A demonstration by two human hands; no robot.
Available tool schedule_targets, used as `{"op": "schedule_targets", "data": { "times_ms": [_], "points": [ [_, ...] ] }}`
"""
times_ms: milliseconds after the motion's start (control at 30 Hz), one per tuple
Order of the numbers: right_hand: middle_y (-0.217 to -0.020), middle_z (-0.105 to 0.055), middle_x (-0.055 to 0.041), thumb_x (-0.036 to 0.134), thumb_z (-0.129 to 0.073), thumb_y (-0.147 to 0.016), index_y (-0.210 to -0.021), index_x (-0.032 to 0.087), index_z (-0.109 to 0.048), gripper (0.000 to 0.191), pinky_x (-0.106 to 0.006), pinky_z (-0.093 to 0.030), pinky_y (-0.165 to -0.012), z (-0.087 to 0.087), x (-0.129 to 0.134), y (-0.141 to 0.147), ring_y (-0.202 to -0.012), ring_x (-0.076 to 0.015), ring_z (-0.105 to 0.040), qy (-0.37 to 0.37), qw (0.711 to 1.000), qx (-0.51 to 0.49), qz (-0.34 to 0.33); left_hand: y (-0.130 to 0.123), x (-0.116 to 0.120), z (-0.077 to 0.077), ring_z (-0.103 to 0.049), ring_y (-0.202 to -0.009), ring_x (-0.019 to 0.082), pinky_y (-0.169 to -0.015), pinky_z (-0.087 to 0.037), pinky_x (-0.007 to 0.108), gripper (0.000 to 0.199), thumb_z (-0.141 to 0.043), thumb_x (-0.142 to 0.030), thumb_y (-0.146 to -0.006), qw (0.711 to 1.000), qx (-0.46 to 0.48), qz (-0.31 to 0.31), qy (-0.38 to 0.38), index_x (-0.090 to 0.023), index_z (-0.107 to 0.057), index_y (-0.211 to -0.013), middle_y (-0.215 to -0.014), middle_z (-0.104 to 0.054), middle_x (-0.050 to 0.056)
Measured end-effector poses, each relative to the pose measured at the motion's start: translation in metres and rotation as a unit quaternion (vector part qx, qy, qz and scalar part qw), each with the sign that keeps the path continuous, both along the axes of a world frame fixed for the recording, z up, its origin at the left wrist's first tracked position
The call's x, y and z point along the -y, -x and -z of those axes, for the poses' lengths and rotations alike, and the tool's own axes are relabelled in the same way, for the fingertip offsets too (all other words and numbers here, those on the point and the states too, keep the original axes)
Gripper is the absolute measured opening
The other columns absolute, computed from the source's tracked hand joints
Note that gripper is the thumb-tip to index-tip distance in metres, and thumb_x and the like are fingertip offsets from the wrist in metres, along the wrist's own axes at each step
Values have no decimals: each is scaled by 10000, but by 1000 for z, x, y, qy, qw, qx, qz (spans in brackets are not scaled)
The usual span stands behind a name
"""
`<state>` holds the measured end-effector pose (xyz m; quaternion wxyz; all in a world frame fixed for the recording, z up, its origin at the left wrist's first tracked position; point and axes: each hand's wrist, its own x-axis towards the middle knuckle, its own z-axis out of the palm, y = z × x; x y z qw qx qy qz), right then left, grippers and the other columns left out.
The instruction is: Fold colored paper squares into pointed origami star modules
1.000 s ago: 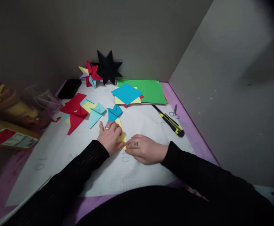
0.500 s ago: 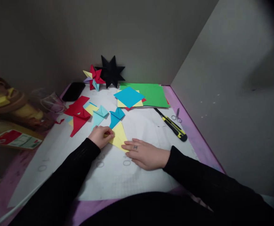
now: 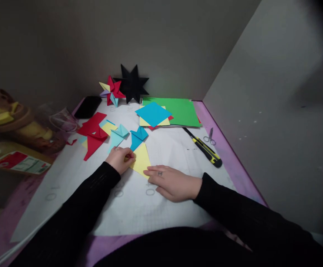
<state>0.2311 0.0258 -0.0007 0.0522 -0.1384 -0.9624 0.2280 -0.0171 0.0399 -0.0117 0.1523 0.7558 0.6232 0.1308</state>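
Yellow paper [image 3: 142, 159]: flat on the white sheet [image 3: 161, 215], between both hands and slightly ahead of them. Both hands touch it, so neither is clearly nearer. Left hand [image 3: 120, 160] at its left side, thumb and index drawn together in a pinch, other fingers curled; seems to grip the paper's margin, though the contact is partly hidden. Right hand [image 3: 174, 183] palm down, fingers extended and close together, tips resting on the near right corner; nothing gripped.

Long axis: cannot settle, left end being under the left hand. Right edge shows plainly, slanting from the far point down to the right fingertips.

Far side tight: blue piece [image 3: 138, 137] just beyond, touching or not unclear; pale piece [image 3: 119, 134] beyond the left hand, red piece [image 3: 96, 140] farther left. Best room, by my judgement: rightward to the cutter [image 3: 204, 149], and nearside, between the forearms.
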Motion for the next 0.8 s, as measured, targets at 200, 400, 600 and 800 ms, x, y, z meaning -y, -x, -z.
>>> {"op": "schedule_targets", "data": {
  "times_ms": [200,400,600,800],
  "points": [
    [-1416,-362,-147,189,-478,-820,-1370,97,-324,578,-418,-279,-1068,-2,1,3,-1347,-219,-228,14,1000,13,9,0,-1,-1,-592,-701,183,-784,-401,340,105,-555,-298,-725,1000,12,1,4,-201,-593,-714,-695,-667,8],
    [-1418,-362,-143,188,-474,-821,-1362,109,-347,561,-436,-285,-1056,0,1,3,-1342,-221,-233,7,1000,13,7,-1,0,-1,-587,-721,187,-796,-400,348,104,-558,-302,-732,1000,8,-2,-4,-207,-599,-725,-702,-668,9],
    [-1417,-365,-142,180,-471,-812,-1349,104,-367,551,-428,-281,-1059,-1,0,3,-1339,-222,-244,9,1000,16,5,-2,-1,-1,-582,-745,200,-759,-405,336,110,-556,-305,-744,1000,15,-5,-8,-207,-600,-723,-704,-665,15],
    [-1404,-384,-142,179,-482,-801,-1339,101,-376,554,-431,-282,-1058,-1,0,4,-1329,-231,-264,10,1000,8,5,-2,-2,1,-576,-737,195,-721,-415,315,93,-556,-285,-740,999,29,-9,-11,-207,-605,-724,-716,-670,14]
  ]
}}
